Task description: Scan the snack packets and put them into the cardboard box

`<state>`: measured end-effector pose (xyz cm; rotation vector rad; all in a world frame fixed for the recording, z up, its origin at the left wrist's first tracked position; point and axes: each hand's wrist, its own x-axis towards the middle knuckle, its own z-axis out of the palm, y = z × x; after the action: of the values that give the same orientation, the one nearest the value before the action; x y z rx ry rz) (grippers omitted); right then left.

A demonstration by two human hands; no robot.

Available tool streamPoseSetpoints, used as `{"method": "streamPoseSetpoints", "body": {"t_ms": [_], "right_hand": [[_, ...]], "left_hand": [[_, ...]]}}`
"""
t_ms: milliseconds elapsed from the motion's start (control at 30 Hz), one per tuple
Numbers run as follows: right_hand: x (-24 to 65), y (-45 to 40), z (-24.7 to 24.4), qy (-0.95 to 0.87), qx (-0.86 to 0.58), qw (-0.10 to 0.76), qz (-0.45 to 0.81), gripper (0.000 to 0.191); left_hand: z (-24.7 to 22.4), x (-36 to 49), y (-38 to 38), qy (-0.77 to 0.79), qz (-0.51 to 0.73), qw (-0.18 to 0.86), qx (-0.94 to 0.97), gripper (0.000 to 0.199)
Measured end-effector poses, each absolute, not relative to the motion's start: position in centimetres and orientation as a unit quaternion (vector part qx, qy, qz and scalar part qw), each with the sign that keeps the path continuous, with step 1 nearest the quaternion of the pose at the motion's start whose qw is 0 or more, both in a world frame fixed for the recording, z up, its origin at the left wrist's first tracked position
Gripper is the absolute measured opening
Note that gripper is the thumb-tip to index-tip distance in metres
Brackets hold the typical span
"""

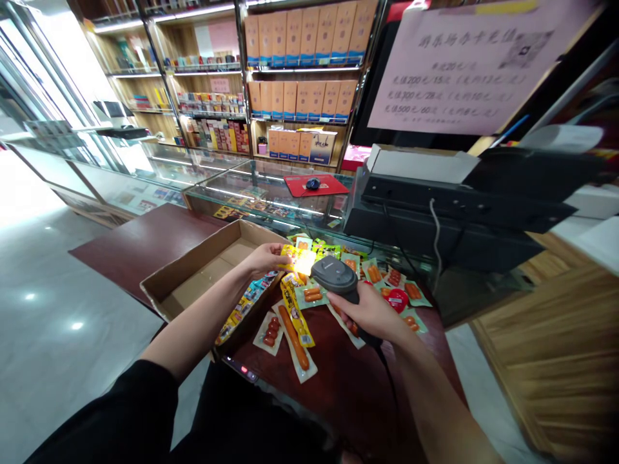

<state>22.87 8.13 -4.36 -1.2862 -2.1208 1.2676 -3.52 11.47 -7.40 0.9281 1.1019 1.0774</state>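
Observation:
My left hand (265,260) pinches a small yellow snack packet (293,256), which is lit brightly by the scanner's beam. Wrapped round the handle of a dark grey barcode scanner (333,273) is my right hand (360,309). The scanner's head points at the packet from close by. Below them on the dark red table lie a long packaged sausage (294,338), a yellow snack pouch (297,309) and a small sausage packet (269,333). More sausage packets (374,272) are heaped behind and right of the scanner, with a red round packet (397,300) among them.
An open cardboard box (193,277) stands left, holding colourful packets along its right side. Behind are a glass display counter (261,183), a red mouse pad (294,185) with a mouse (313,183), and a black checkout machine (435,200). A phone (242,368) lies at the table's near edge.

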Motion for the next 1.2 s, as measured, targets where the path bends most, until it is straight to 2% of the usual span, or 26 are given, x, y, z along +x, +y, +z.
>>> {"method": "streamPoseSetpoints", "body": {"t_ms": [267, 400, 633, 833, 1033, 1200], "right_hand": [[23.0, 8.0, -4.1, -0.737, -0.458, 0.177, 0.464, 0.032], [23.0, 8.0, -4.4, -0.736, -0.456, 0.179, 0.467, 0.030], [22.1, 7.3, -4.6, -0.755, -0.442, 0.150, 0.461, 0.033], [21.4, 7.2, -5.9, -0.758, -0.441, 0.139, 0.460, 0.037], [20.7, 7.5, -7.1, -0.745, -0.461, 0.131, 0.464, 0.043], [20.5, 7.6, -6.8, -0.733, -0.473, 0.138, 0.468, 0.045]], "left_hand": [[-7.1, -3.2, 11.5, 0.476, 0.479, 0.625, 0.392, 0.039], [-5.5, -3.9, 11.3, 0.472, 0.467, 0.628, 0.407, 0.037], [-2.7, -10.9, 8.1, 0.582, 0.379, 0.553, 0.461, 0.041], [-5.2, -16.4, 3.8, 0.649, 0.271, 0.559, 0.439, 0.046], [-7.2, -16.6, 1.7, 0.679, 0.179, 0.555, 0.446, 0.045], [-8.7, -16.5, 1.9, 0.673, 0.149, 0.556, 0.464, 0.046]]}}
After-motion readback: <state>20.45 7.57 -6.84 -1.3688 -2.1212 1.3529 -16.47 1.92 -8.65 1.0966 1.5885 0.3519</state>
